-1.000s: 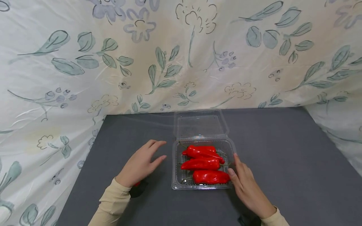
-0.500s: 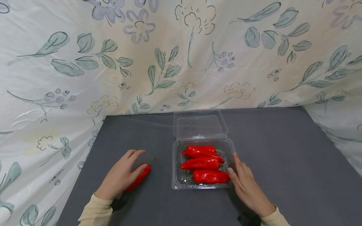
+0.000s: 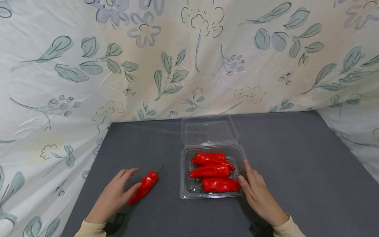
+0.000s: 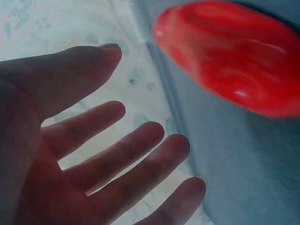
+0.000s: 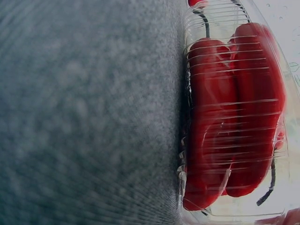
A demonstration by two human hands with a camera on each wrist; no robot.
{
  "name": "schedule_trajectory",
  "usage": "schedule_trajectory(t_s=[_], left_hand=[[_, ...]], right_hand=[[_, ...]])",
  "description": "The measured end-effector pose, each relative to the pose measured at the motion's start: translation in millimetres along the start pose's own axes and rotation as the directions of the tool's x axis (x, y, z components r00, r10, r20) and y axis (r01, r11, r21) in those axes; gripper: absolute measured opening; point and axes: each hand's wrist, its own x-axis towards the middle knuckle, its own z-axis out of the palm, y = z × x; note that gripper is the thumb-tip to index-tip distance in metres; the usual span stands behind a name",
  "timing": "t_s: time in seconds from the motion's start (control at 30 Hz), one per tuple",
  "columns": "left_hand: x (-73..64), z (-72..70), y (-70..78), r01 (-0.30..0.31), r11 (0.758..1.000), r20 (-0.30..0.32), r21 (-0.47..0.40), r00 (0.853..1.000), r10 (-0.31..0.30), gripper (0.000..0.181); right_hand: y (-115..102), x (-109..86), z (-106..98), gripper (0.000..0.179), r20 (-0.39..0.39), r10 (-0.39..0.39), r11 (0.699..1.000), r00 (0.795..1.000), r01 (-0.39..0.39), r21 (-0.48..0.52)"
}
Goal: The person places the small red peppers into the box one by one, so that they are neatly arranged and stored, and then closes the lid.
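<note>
A loose red pepper [image 3: 145,187] with a green stem lies on the dark grey tabletop, left of the clear plastic container [image 3: 185,195]. My left hand [image 3: 112,197] is just to the pepper's left, its fingers spread and relaxed; the thumb overlaps the pepper in the head view. The left wrist view has a gap between the fingertips [image 4: 152,133] and the blurred pepper [image 4: 234,58]. My right hand [image 3: 261,197] holds the container's right edge, thumb over the rim. Inside lie several red peppers [image 3: 220,185], also seen through the ribbed wall in the right wrist view.
The container's transparent lid [image 3: 209,130] is folded back flat behind it. A floral cloth [image 3: 189,65] hangs along the back and both sides of the table [image 3: 284,151]. Black wrist straps [image 3: 114,224] sit under both wrists.
My left hand has moved left and toward me, away from the container, uncovering the loose pepper, which now lies in plain sight. The right hand and container have stayed put.
</note>
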Motion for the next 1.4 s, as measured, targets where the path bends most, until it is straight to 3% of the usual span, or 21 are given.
schedule_trajectory(t_s=[0.27, 0.63, 1.13, 1.4], left_hand=[[-13.8, 11.8, -12.2, 0.06, 0.998, 0.016, -0.009, 0.998, -0.06, 0.05], [-15.1, 29.8, -4.9, 0.163, 0.984, 0.064, -0.066, 0.985, -0.159, 0.061], [-8.1, 40.4, 1.0, 0.066, 0.997, 0.0, -0.043, 0.998, -0.066, 0.052], [-7.2, 40.1, 2.4, 0.071, 0.996, 0.0, -0.059, 0.997, -0.071, 0.053]], right_hand=[[-1, 0.6, -1, 0.064, 0.01, 0.01, 1.0, 1.0, -0.01, -0.001], [-1, 0.6, 1, 0.064, 0.005, 0.008, 1.0, 1.0, -0.008, -0.005], [0, -0.6, 1, 0.065, -0.015, -0.02, 1.0, 1.0, 0.02, -0.005], [-1, 0.4, 0, 0.067, 0.011, 0.014, 1.0, 1.0, -0.014, -0.011]])
